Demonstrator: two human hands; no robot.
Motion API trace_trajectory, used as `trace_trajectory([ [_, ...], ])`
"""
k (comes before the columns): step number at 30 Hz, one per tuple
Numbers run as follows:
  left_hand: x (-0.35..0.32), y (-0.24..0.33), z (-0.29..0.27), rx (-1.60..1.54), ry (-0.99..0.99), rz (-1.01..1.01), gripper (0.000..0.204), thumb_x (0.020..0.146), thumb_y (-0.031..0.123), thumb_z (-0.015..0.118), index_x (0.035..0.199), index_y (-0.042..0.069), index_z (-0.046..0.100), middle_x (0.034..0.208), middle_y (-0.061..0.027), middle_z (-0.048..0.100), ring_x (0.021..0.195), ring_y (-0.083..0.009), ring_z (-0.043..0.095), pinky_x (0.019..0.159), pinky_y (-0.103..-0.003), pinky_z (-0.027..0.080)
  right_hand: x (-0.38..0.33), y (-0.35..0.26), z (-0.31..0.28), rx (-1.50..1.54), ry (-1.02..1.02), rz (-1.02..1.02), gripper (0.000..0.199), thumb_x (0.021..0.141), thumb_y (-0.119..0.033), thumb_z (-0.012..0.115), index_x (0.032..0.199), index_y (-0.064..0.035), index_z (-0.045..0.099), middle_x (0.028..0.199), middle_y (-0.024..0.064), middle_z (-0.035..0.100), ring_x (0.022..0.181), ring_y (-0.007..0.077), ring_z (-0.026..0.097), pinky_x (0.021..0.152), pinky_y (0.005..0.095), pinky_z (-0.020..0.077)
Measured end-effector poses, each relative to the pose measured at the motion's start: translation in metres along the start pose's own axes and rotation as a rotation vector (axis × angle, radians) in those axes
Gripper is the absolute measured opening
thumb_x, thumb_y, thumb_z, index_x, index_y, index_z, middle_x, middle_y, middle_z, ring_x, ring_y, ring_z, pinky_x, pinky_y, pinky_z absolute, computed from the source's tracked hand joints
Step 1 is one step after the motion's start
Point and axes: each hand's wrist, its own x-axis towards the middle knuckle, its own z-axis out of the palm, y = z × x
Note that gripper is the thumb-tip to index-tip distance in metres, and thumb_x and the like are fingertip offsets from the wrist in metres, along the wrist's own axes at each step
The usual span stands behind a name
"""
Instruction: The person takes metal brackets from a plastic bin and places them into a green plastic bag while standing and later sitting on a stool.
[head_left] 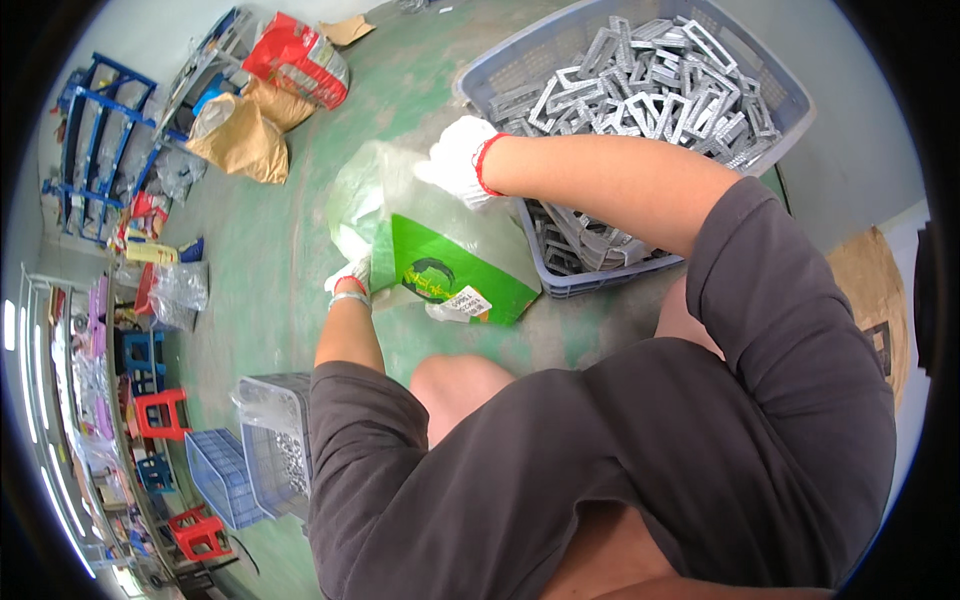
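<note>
A green cardboard box (450, 265) stands on the floor before my knees, with a clear plastic bag (365, 190) spreading out of its top. White gloves with red cuffs cover both hands. My left hand (350, 274) is closed on the near-left edge of the bag, beside the box. My right hand (462, 160) grips the bag's far-right edge, its fingertips partly hidden by glove and film. Just right of it, a grey-blue plastic crate (790, 110) is heaped with silver rectangular metal frames (640, 90). The inside of the box is hidden by the bag.
Under my right forearm, a second blue crate (600, 283) holds more metal parts. Brown paper sacks (245, 135) and a red-and-white sack (297, 60) lie far left. Plastic baskets (218, 478), red stools (160, 413) and a cluttered workbench line the left side.
</note>
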Motion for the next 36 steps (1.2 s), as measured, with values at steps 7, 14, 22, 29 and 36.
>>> trace_trajectory([
  [7, -0.037, -0.036, 0.013, -0.325, -0.379, -0.144, 0.031, 0.09, 0.036, 0.064, 0.105, 0.01, 0.064, 0.092, -0.008, 0.067, 0.077, -0.023, 0.064, 0.061, -0.038, 0.055, 0.051, -0.021, 0.058, -0.073, 0.533, -0.203, 0.051, 0.091, -0.026, 0.05, 0.142, -0.028, 0.046, 0.128, 0.0149, 0.058, 0.102, 0.0365, 0.065, 0.09, 0.0457, 0.0507],
  [14, -0.084, 0.042, 0.007, -0.496, -0.277, 0.376, 0.031, 0.094, 0.02, 0.058, 0.123, 0.009, 0.058, 0.111, -0.0074, 0.067, 0.095, -0.0243, 0.065, 0.078, -0.04, 0.055, 0.043, -0.005, 0.022, 0.38, 0.617, 0.177, 0.027, 0.085, -0.024, 0.056, 0.101, -0.0137, 0.074, 0.097, 0.0179, 0.071, 0.09, 0.0363, 0.069, 0.079, 0.0442, 0.0543],
  [22, -0.102, 0.168, -0.04, -0.568, -0.219, 0.623, 0.03, 0.099, 0.029, 0.054, 0.122, 0.011, 0.058, 0.106, -0.0068, 0.067, 0.088, -0.0259, 0.067, 0.071, -0.042, 0.055, 0.042, 0.044, -0.05, 0.168, 0.638, 0.198, 0.02, 0.079, -0.021, 0.057, 0.086, -0.0137, 0.074, 0.082, 0.0121, 0.071, 0.077, 0.0358, 0.07, 0.063, 0.0485, 0.0535],
  [29, -0.154, 0.169, -0.043, -0.005, 0.029, 0.531, 0.026, 0.092, 0.037, 0.062, 0.099, 0.014, 0.071, 0.083, 0.0012, 0.063, 0.06, -0.0111, 0.053, 0.047, -0.031, 0.043, 0.002, 0.069, -0.049, 0.234, 0.213, 0.015, 0.039, 0.077, -0.025, 0.066, 0.114, -0.0141, 0.068, 0.102, 0.0142, 0.07, 0.095, 0.0349, 0.067, 0.081, 0.0454, 0.0524],
  [36, -0.201, 0.183, -0.064, 0.738, 0.364, 0.589, 0.036, 0.084, 0.036, 0.06, 0.093, 0.004, 0.073, 0.076, -0.008, 0.068, 0.061, -0.0211, 0.063, 0.053, -0.035, 0.047, -0.1, 0.203, -0.022, 0.267, 0.074, 0.251, 0.059, 0.082, -0.023, 0.062, 0.138, -0.012, 0.052, 0.125, 0.0203, 0.062, 0.113, 0.0341, 0.062, 0.096, 0.0421, 0.0487],
])
